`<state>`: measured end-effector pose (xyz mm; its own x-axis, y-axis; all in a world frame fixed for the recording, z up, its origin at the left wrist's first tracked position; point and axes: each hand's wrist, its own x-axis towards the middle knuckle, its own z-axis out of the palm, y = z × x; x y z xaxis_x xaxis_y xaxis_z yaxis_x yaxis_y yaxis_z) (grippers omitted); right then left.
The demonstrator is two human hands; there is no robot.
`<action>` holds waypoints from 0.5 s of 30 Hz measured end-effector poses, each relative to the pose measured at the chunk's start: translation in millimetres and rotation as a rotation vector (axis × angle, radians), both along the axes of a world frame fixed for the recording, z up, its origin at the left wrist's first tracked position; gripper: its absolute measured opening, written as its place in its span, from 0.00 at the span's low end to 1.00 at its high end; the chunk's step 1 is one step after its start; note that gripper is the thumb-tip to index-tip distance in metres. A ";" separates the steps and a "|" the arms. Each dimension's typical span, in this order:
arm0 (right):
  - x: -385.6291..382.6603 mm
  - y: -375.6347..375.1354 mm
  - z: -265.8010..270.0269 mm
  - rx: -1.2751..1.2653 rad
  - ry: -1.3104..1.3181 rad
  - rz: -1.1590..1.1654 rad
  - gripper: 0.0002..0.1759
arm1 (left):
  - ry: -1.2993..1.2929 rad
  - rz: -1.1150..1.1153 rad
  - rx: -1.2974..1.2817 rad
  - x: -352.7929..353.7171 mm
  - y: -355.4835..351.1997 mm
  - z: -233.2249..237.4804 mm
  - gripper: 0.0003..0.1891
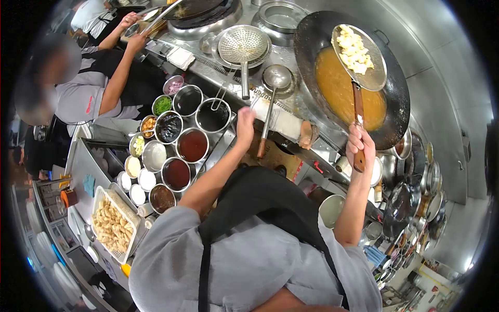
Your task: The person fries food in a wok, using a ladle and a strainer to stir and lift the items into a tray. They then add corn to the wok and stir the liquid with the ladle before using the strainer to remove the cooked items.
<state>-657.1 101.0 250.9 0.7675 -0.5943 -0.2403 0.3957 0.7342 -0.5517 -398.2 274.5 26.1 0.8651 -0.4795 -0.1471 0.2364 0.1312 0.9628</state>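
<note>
My right hand (360,144) is closed around the wooden handle of a skimmer (378,78). Pale yellow chunks (355,49) lie in the skimmer's bowl, which is over a black wok (317,36). Brown-orange liquid (332,91) fills the bottom of that wok. My left hand (246,125) is raised over the counter's front edge, blurred, and its fingers cannot be made out clearly. Just beyond it ends the handle of a perforated metal strainer (243,44). A ladle (277,77) with a wooden-ended handle lies between my two hands.
Round pots of sauces (193,145) and small tubs of ingredients stand at left. A white basket (125,255) of pale pieces sits beyond them. A co-worker (86,99) works at another wok upper left. Pans (403,208) hang or stack at right.
</note>
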 end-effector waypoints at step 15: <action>-41.4 21.1 36.0 -0.052 0.109 -0.108 0.11 | 0.859 -0.241 -0.116 162.8 -149.2 -10.0 0.17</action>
